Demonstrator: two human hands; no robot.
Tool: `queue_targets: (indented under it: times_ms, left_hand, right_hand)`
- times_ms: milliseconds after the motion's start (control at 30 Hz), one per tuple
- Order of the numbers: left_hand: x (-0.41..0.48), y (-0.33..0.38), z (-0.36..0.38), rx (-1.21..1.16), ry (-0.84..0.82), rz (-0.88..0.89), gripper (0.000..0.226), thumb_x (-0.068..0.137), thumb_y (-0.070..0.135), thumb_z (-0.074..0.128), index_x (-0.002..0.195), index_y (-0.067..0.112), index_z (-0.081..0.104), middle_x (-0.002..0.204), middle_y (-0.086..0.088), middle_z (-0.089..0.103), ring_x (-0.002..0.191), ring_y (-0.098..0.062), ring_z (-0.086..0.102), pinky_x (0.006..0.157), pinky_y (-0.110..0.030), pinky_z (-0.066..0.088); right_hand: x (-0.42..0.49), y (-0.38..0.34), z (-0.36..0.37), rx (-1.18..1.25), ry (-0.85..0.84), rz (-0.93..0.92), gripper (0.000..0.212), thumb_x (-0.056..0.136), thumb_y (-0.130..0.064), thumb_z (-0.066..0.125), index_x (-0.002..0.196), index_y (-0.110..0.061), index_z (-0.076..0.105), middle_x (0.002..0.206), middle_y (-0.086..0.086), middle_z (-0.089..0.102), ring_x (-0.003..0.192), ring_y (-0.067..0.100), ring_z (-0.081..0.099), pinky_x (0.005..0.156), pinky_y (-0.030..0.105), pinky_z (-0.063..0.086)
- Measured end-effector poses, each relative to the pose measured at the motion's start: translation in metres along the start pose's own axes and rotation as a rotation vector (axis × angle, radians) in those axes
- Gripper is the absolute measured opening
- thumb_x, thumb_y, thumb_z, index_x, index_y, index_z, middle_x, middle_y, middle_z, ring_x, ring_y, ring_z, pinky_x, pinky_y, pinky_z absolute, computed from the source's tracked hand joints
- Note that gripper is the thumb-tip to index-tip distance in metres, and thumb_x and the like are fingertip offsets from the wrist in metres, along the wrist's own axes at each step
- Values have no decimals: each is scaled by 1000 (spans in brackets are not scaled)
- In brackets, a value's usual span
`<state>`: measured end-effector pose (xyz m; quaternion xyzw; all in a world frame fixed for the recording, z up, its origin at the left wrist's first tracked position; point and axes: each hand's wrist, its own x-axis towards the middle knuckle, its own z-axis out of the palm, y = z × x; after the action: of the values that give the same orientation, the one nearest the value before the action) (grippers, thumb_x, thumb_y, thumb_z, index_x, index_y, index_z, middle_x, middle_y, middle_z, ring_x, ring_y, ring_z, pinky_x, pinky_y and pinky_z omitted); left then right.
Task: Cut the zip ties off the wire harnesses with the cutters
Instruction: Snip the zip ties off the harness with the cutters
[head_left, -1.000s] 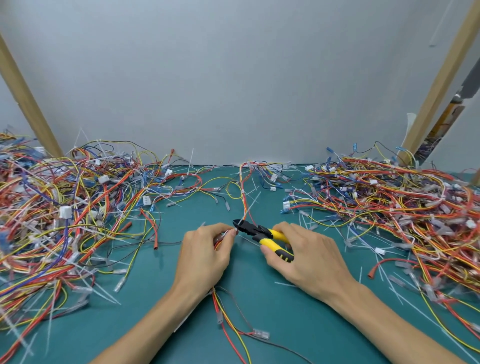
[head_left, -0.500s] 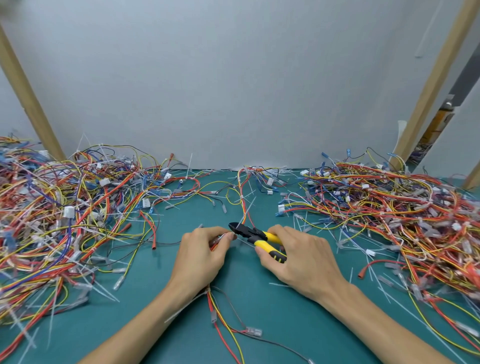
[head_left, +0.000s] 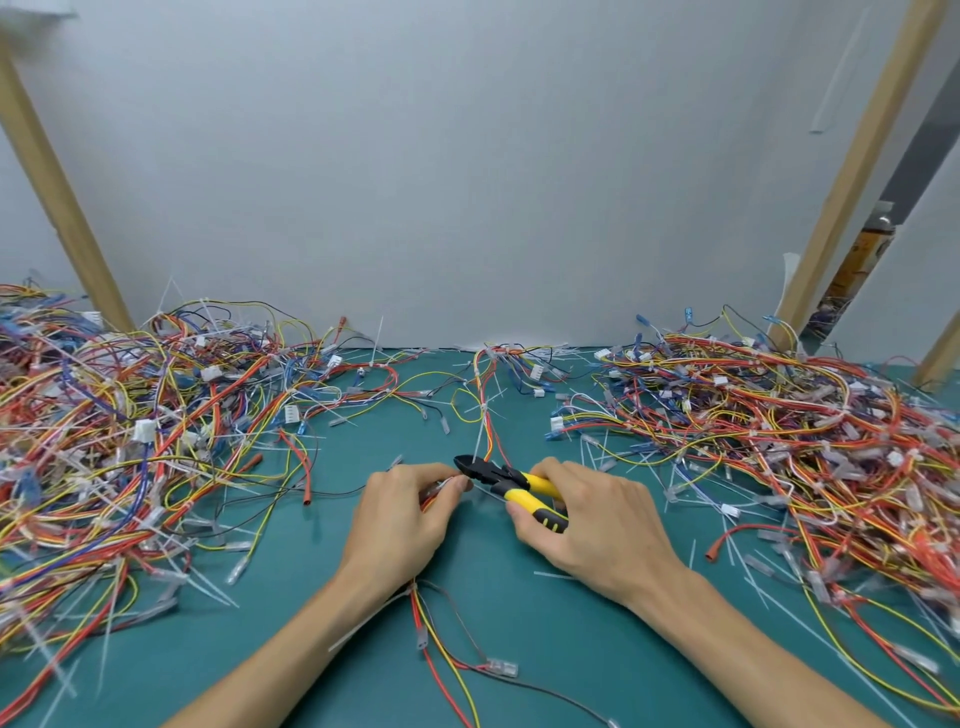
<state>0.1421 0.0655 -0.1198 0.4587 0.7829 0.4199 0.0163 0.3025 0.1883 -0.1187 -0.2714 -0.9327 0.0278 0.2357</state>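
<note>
My right hand (head_left: 587, 519) grips the yellow-handled cutters (head_left: 511, 483), whose black jaws point left toward my left thumb. My left hand (head_left: 402, 514) pinches a thin wire harness (head_left: 485, 421) of red, yellow and white wires. That harness runs from the back of the mat, under my left hand, and out below my wrist. The cutter tips sit right at the spot where my left fingers hold the harness. A white zip tie (head_left: 484, 408) wraps the harness further back. I cannot tell whether the jaws are closed.
A big tangle of wires (head_left: 130, 441) covers the left of the green mat (head_left: 478, 613), and another pile (head_left: 805, 441) covers the right. Cut zip tie pieces lie scattered around. Wooden posts (head_left: 852, 171) lean at both sides before a grey wall.
Both hands stay together at the harness, shifting only a little. The view has tilted slightly, so the piles and hands sit lower in the frame.
</note>
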Motion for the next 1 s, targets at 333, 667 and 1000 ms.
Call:
queue_targets:
  times_ms: [333,667,1000]
  left_hand:
    - [1,-1,2,-14,9,2,19,94,31,58,86,25,74,49,5,45,50,-12,39,50,-26,28]
    - [1,0,1,-5,1,7,19,95,30,57,84,25,72,49,6,43,51,-13,39,52,-29,28]
    - [2,-3,2,-23,12,1,21,95,30,57,83,24,72,49,4,40,53,-14,39,52,-20,28]
  right_hand:
    - [1,0,5,-29,80,-24,47,83,-69,33,88,-29,57,66,-7,56,62,17,58,52,31,39]
    - [1,0,4,-26,103,-35,45,83,-68,36,91,-31,61,66,-8,57,64,15,59,51,29,38]
    - [0,-4,4,-19,109,-19,43,82,-68,38,91,-31,59,69,-9,56,66,15,58,52,30,40]
